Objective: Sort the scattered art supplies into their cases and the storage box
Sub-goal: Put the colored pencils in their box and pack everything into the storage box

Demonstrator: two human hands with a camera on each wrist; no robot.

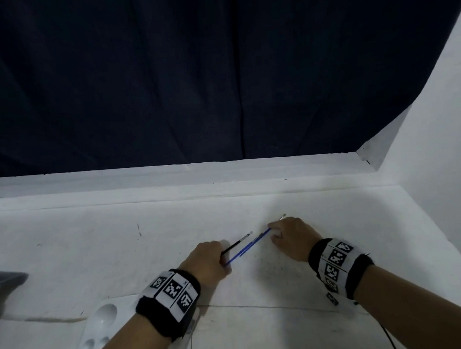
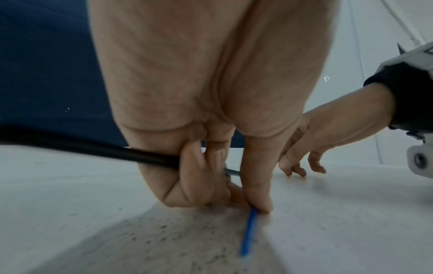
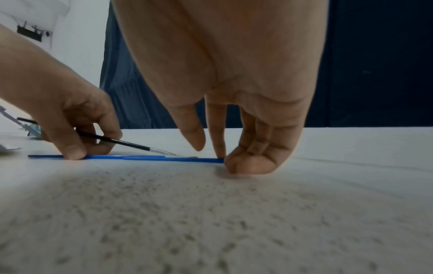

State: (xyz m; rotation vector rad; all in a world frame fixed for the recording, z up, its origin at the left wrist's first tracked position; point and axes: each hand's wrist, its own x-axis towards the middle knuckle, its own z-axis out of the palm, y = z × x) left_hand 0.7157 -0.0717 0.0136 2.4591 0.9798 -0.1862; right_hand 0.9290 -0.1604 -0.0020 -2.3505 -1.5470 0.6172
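White cloth-covered counter (image 1: 94,248), dark curtain behind. Left hand (image 1: 209,258) grips thin black-handled paintbrush (image 1: 237,244), thumb pinning slim blue paintbrush (image 3: 105,157) flat. Right hand (image 1: 294,237) pinches second blue brush (image 3: 182,159). Gathering step; next, lift both toward a case.

black brush (image 3: 112,140): glossy handle, shiny metal ferrule
blue brushes (image 3: 150,157): smooth, glossy
tabletop (image 3: 234,213): matt, rough, speckled
backdrop (image 1: 192,69): dark cloth
palette (image 1: 103,322): smooth white plastic

Head looks down; wrist views sit low, sharing the tabletop (image 1: 94,248).
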